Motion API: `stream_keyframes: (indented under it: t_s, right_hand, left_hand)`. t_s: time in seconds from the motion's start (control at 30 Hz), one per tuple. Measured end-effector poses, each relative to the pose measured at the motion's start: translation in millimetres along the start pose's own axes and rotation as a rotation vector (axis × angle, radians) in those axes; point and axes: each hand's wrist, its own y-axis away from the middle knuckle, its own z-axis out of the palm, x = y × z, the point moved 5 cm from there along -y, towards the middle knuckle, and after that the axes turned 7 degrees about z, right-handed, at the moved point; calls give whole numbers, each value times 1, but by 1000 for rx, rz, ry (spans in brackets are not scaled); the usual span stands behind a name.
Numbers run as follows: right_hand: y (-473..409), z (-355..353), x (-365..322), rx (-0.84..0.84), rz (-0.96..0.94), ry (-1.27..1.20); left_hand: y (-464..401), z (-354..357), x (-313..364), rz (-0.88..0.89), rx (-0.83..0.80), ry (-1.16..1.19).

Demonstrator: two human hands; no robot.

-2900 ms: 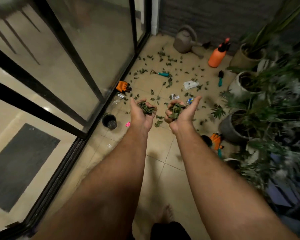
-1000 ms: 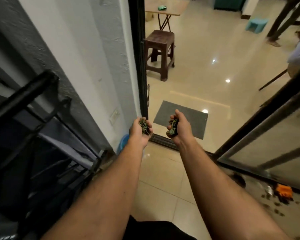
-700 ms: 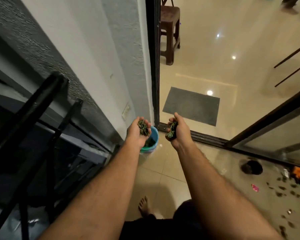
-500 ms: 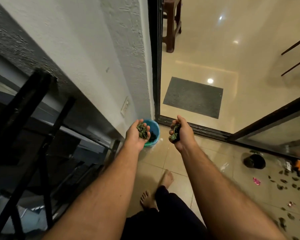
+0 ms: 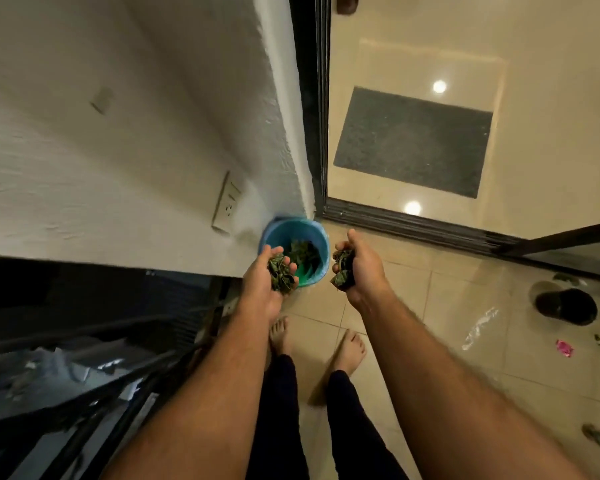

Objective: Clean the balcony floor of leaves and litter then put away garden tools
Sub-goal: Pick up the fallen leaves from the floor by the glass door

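Carried over from the littered end of the balcony, both fistfuls of leaves now hang at the blue bucket point(image 5: 293, 249) (some leaves already inside), left hand point(image 5: 269, 277) cupped round its leaves, right hand point(image 5: 359, 263) clenched on its own, ready to drop.

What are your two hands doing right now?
Left hand: closed around a clump of leaves.
Right hand: closed around another leaf clump.

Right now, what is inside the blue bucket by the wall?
The blue bucket holds dark green leaves. The left hand covers its near rim, so what lies beneath the leaves cannot be seen.
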Motion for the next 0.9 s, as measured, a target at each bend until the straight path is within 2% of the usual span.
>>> stream_keyframes:
  t_s: [0.3, 0.43, 0.7, 0.9]
  right_hand:
    - [-194, 9, 62, 91, 94, 6]
    - [-252, 9, 92, 99, 136, 20]
    - [-312, 27, 110, 112, 104, 36]
    - [-306, 36, 117, -8, 108, -37]
  left_hand:
    - [-178, -18, -76, -95, 83, -131]
    - [-234, -39, -99, -105, 139, -223]
    - [-301, -53, -122, -65, 105, -258]
    - [-298, -54, -116, -26, 34, -267]
